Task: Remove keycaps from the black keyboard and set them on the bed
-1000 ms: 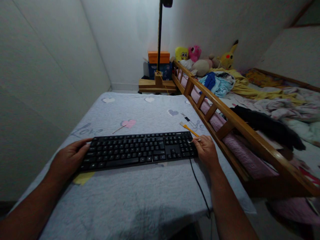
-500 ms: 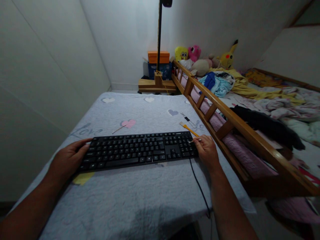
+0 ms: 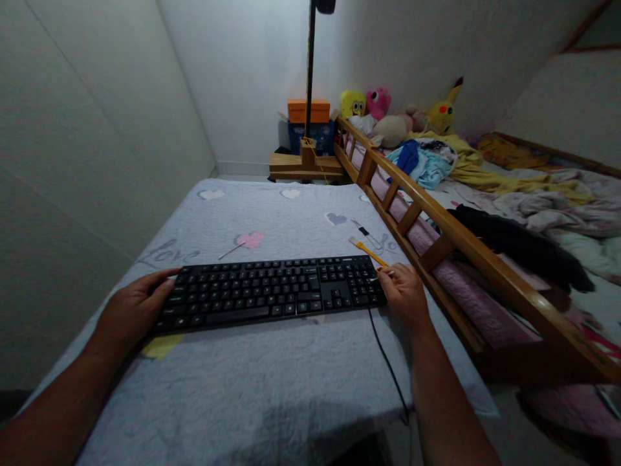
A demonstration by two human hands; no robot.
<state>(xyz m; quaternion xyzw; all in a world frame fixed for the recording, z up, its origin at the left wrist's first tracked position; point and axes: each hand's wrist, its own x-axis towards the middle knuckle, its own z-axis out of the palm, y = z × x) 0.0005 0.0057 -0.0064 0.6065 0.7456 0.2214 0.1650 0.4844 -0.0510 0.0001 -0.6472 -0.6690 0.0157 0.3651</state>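
Holding the keyboard: keyboard (image 3: 272, 288) lies on the cloth (image 3: 242, 388) at the dial's centre; left hand (image 3: 130, 303), at 9 o'clock, has thumb and forefinger around its end, the other fingers hidden.
Swab at the number keys: right hand (image 3: 405, 291), at 3 o'clock, pinches a cotton swab (image 3: 375, 279) between narrowed fingertips, tip pointing to 9; whether it touches a key, I cannot tell.
Good stroke: a light pinch near the tip and short passes along the gaps would probably suit best, with the left hand bracing against sliding.
Cord: black cord (image 3: 383, 355) runs off towards 4 o'clock.
Brush and neighbours: brush (image 3: 367, 250) and thin metal tool (image 3: 363, 231) towards 2 o'clock; spare swab (image 3: 231, 250) between 10 and 11.
Bed side: wooden rail (image 3: 431, 206) beyond, around 2 o'clock.
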